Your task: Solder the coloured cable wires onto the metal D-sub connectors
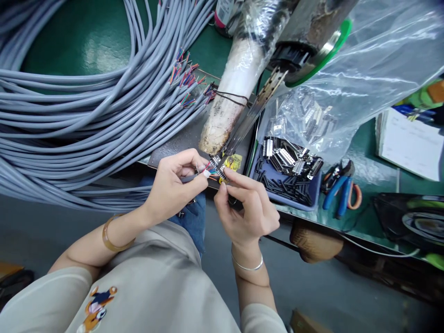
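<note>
My left hand point(178, 182) pinches the end of a grey cable, with its stripped coloured wires point(212, 170) fanning out past the thumb. Those wires meet a small metal multi-pin connector point(218, 163) just below a narrow metal strip point(255, 108). From the other side, my right hand point(248, 203) brings its thumb and index fingertip together at the connector's near end. Whatever lies between those fingertips is too small to make out. A yellow piece point(233, 162) sits right behind the connector, under the tip of a plastic-wrapped white tube point(229, 83).
Many grey cables point(86, 111) with stripped ends cover the bench's left. To the right, a blue tray point(314, 203) holds connectors and black sleeves point(287, 187), partly under clear plastic film point(388, 46). Beside it lie blue-handled pliers point(342, 189) and a paper pad point(411, 143). A green-rimmed spool point(345, 34) stands behind.
</note>
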{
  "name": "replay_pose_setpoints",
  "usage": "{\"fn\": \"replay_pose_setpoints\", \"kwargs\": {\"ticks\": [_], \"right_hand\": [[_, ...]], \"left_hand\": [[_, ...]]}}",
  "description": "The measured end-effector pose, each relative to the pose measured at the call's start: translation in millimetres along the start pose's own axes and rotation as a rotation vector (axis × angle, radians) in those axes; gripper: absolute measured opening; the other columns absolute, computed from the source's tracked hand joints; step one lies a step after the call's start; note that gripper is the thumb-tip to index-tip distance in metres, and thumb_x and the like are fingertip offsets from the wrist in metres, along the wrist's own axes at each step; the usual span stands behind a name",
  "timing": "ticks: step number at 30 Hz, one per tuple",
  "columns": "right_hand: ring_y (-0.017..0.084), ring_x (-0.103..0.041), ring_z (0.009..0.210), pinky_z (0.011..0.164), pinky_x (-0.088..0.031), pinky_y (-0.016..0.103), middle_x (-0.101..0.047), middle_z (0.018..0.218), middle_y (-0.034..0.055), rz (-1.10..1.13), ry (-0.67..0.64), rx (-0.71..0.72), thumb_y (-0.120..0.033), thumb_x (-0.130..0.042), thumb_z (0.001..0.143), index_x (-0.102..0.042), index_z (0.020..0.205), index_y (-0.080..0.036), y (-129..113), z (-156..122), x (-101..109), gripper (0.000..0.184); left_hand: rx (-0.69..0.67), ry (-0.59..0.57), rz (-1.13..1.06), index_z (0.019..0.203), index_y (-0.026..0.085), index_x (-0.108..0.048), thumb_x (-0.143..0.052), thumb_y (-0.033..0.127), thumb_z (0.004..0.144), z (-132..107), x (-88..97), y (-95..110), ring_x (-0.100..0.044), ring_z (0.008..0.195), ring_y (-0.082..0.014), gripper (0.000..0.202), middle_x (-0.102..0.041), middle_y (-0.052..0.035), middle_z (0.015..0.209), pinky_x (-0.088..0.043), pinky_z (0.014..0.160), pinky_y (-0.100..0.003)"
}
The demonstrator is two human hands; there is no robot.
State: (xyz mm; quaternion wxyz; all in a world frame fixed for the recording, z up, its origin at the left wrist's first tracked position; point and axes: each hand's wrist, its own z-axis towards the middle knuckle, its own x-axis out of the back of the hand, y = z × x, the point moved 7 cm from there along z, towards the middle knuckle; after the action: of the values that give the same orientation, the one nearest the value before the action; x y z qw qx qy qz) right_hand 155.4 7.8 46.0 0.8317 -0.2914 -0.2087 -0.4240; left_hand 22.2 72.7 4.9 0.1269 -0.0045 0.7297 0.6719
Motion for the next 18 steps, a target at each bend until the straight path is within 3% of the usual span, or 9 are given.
{"fn": "replay_pose_setpoints", "kwargs": {"ticks": [8, 12, 15, 18], "right_hand": [[0.014, -0.079, 0.086, 0.077, -0.062, 0.022, -0.082, 0.101, 0.0060, -0.021, -0.036, 0.063, -0.008, -0.073, 0.087, -0.061, 0.089, -0.021, -1.0, -8.4, -3.6, 0.017], [0.014, -0.079, 0.086, 0.076, -0.062, 0.024, -0.082, 0.101, 0.0025, 0.092, -0.004, -0.085, -0.007, -0.076, 0.085, -0.063, 0.089, -0.022, 9.6, -9.5, 0.8, 0.020], [0.015, -0.078, 0.086, 0.077, -0.063, 0.028, -0.081, 0.096, 0.0010, 0.264, -0.011, -0.252, -0.008, -0.074, 0.086, -0.064, 0.086, -0.022, 20.8, -8.5, -0.6, 0.018], [0.016, -0.077, 0.085, 0.068, -0.062, 0.027, -0.079, 0.092, 0.0013, 0.404, -0.041, -0.398, -0.010, -0.073, 0.087, -0.064, 0.082, -0.022, 29.2, -9.6, -6.0, 0.015]], "left_hand": [[0.090, -0.006, -0.032, 0.067, 0.015, -0.057, -0.070, 0.013, 0.070, -0.2, 0.8, -12.2, -0.060, 0.065, -0.0077, 0.013, -0.069, -0.0012, 0.077, -0.050, 0.061, -0.017], [0.124, -0.017, -0.027, 0.065, 0.015, -0.059, -0.073, 0.014, 0.068, -3.1, 1.4, -10.8, -0.059, 0.061, -0.0077, 0.014, -0.069, -0.0017, 0.073, -0.047, 0.055, -0.017], [0.216, -0.076, -0.010, 0.065, 0.015, -0.062, -0.075, 0.016, 0.068, -5.8, 1.5, -12.4, -0.046, 0.045, -0.0051, 0.014, -0.057, 0.0029, 0.054, -0.036, 0.041, -0.016], [0.258, -0.132, -0.027, 0.066, 0.015, -0.064, -0.076, 0.018, 0.069, -6.9, 1.2, -12.3, -0.040, 0.039, -0.0041, 0.013, -0.051, 0.0054, 0.046, -0.032, 0.038, -0.016]]}}
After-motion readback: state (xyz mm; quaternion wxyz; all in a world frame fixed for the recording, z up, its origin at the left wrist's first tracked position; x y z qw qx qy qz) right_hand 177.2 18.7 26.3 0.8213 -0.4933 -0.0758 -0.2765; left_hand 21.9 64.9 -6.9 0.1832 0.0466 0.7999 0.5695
